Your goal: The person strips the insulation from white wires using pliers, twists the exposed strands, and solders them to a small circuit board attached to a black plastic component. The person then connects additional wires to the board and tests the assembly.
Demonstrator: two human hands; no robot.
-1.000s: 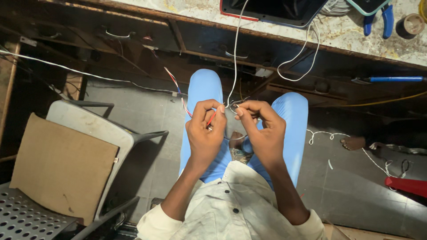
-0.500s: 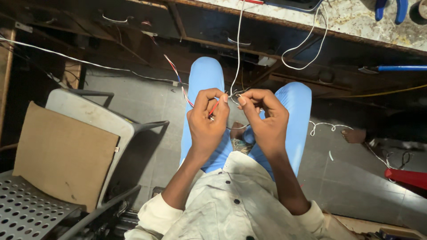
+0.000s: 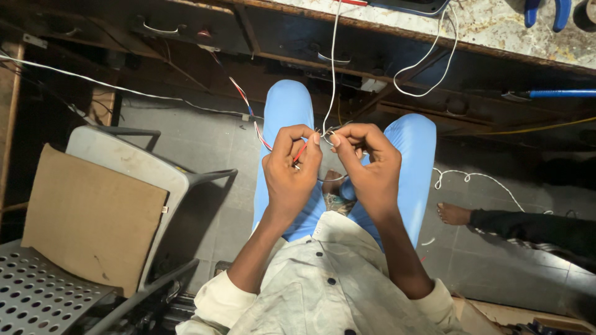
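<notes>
While both hands meet just above the middle of the frame, the left hand (image 3: pixel 290 170) pinches a thin red wire (image 3: pixel 300 151) between thumb and forefinger, the other fingers curled in toward the palm. That red wire belongs to a red, white and dark twisted lead (image 3: pixel 243 99) that climbs toward the upper left, under the edge of the workbench (image 3: pixel 496 28). Right beside it, the right hand (image 3: pixel 367 167) closes its thumb and forefinger on the end of a white wire (image 3: pixel 334 62), which runs straight up to the bench top at the top centre. The bare wire ends sit between the two sets of fingertips, almost touching; whether they are already joined is too small to tell.

Below the hands lie the person's knees in light blue trousers (image 3: pixel 285 111), and at the bottom centre a pale buttoned shirt (image 3: pixel 323 291). A grey chair (image 3: pixel 133 167) with a sheet of cardboard (image 3: pixel 93 217) leaning on it fills the lower left. At the right edge another person's bare foot (image 3: pixel 453 214) rests on the tiled floor, near a loose white cord (image 3: pixel 478 180). Blue-handled pliers (image 3: pixel 546 9) lie on the bench at the upper right.
</notes>
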